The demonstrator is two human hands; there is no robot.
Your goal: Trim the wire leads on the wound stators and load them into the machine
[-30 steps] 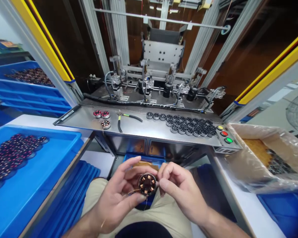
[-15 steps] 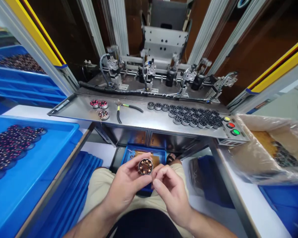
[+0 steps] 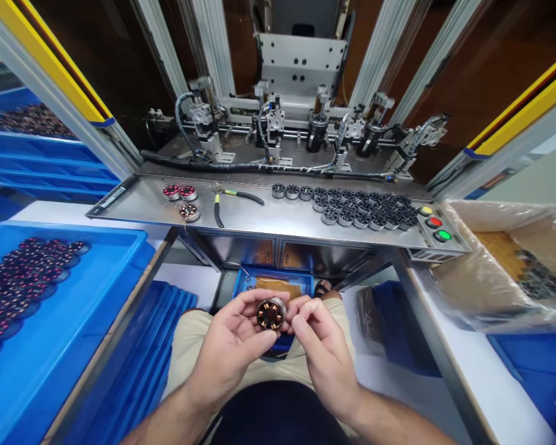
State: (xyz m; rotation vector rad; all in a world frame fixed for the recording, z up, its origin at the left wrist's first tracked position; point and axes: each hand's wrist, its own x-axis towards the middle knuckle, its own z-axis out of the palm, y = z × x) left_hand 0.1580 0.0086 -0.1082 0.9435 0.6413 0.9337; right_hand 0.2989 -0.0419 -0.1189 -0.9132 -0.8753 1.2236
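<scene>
Over my lap, my left hand (image 3: 238, 346) grips a round motor stator (image 3: 271, 314) by its rim, thumb below and fingers behind. Copper windings ring its face, which is turned toward me and tilted slightly left. My right hand (image 3: 323, 343) is closed in a pinch at the stator's right side; whatever sits between those fingertips is too small or hidden to name. On the metal ledge beyond lie pliers (image 3: 219, 207) with black and yellow-green handles, spread apart. To their left are two red-wound stators (image 3: 188, 193) and a copper-wound stator (image 3: 189, 212) with loose wire ends.
Several black-and-silver stator cores (image 3: 347, 204) cover the ledge's right side, beside a button box (image 3: 438, 230). A machine (image 3: 273, 123) with clamps stands behind. At left is a blue tray (image 3: 120, 238) of wound stators; at right, a plastic-lined carton (image 3: 472, 290).
The stator has turned a little in my left hand, showing more of its silver side wall. My right fingers have shifted slightly up and right. The whole view has moved slightly.
</scene>
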